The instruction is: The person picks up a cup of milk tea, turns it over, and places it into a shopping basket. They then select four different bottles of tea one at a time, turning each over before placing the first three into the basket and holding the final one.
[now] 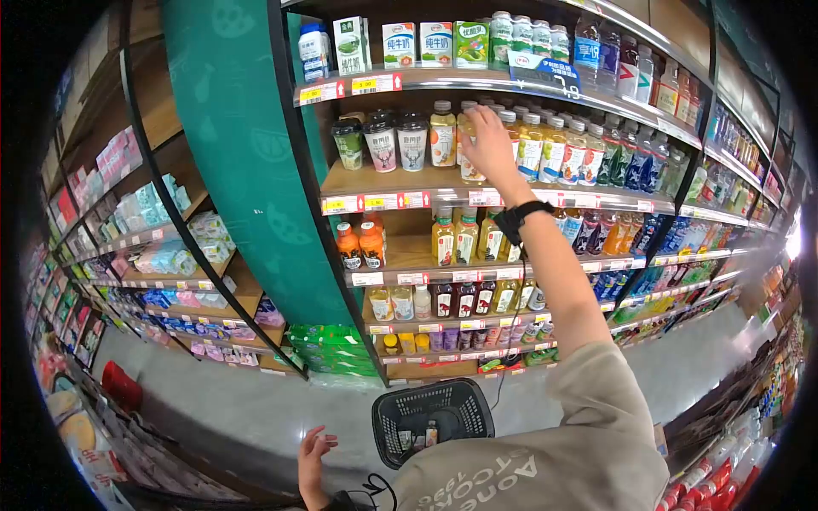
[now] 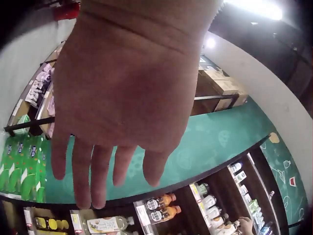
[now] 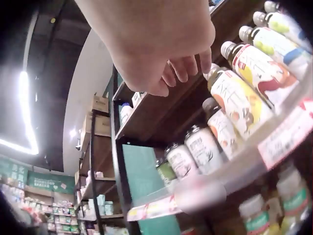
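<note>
Only wrist views show a ceiling light (image 3: 24,105); a fruit-label bottle (image 3: 240,104) stands just below the right hand (image 3: 156,44), pinching or not I cannot tell, left hand (image 2: 122,98) loosely spread.

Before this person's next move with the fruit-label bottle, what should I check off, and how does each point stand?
1. Right hand at the fruit-label bottle: ok, its fingers are by the cap.
2. Secure grip: cannot tell; the fingertips are partly hidden.
3. Bottle clear of the shelf: not ok, it stands in its row.
4. Neighbouring bottle upright: ok.
5. Left hand free: ok, empty, fingers loose.
6. Room in the basket: ok, it seems; only a few small things lie in it.
</note>
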`<state>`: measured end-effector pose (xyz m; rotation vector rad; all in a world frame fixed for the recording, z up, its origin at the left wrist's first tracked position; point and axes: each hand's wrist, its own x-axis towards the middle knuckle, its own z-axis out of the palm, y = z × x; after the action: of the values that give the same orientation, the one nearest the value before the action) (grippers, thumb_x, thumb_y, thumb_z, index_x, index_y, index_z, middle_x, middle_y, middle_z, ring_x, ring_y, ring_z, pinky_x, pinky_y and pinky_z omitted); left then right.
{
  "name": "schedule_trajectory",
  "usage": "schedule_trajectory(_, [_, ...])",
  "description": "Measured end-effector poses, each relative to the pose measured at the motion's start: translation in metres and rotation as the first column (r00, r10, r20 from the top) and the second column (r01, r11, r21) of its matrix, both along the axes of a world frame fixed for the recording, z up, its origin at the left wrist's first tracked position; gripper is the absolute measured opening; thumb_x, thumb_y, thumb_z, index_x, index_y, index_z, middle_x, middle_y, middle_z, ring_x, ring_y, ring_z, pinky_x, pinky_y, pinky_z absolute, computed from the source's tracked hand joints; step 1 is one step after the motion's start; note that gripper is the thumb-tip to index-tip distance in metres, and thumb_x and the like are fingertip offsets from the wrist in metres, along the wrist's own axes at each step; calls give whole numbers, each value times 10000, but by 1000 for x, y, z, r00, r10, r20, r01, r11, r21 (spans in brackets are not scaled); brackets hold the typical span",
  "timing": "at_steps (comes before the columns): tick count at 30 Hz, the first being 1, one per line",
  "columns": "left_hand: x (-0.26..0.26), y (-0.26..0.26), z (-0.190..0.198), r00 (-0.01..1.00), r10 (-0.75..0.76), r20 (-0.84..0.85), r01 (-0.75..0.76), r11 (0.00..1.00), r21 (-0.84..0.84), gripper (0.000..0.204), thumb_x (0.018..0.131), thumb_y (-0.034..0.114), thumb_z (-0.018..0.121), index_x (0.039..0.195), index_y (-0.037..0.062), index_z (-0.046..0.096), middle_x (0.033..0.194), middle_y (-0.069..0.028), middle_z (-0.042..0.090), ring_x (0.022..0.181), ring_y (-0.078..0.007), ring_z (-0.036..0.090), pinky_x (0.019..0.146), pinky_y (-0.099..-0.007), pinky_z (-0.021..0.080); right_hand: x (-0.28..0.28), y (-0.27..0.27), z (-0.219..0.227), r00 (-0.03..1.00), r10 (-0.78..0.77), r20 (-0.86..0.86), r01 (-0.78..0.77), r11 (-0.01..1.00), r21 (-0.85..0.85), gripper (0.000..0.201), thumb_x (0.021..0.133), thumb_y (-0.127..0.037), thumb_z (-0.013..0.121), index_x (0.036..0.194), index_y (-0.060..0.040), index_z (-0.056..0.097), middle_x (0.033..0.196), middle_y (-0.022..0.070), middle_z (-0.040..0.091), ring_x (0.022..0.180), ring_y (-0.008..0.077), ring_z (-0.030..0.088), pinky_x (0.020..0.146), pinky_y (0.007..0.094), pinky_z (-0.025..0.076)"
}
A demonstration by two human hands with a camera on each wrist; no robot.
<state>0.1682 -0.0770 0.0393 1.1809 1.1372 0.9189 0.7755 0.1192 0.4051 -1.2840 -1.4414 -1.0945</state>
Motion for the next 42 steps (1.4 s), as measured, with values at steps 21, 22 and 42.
schedule_trajectory(21, [23, -9, 16, 980, 38, 197, -78, 977, 196, 321, 1029, 152, 548, 1302, -13, 582, 1057, -155, 708, 953, -234, 679, 949, -382, 508, 1, 44, 0, 832, 334, -443, -312, 942, 123, 500, 824, -240, 801, 1245, -44, 617, 1088, 188, 714, 1026, 326, 692, 891, 403, 529])
schedule_trajectory(22, [22, -9, 16, 978, 45, 203, -86, 977, 196, 323, 1029, 159, 547, 1300, -14, 582, 1057, -154, 707, 952, -233, 678, 951, -384, 507, -2, 42, 2, 786, 366, -497, -351, 928, 128, 505, 824, -248, 807, 1243, -39, 618, 1088, 187, 717, 1029, 316, 694, 892, 401, 529])
schedule_trajectory(42, [-10, -10, 55, 917, 264, 299, -355, 882, 309, 312, 1052, 220, 536, 1249, -13, 600, 988, -143, 673, 909, -222, 651, 900, -373, 507, -57, -2, -23, 672, 620, -405, -505, 783, 363, 289, 790, -185, 828, 954, -12, 664, 909, 106, 725, 851, 165, 686, 770, 327, 522])
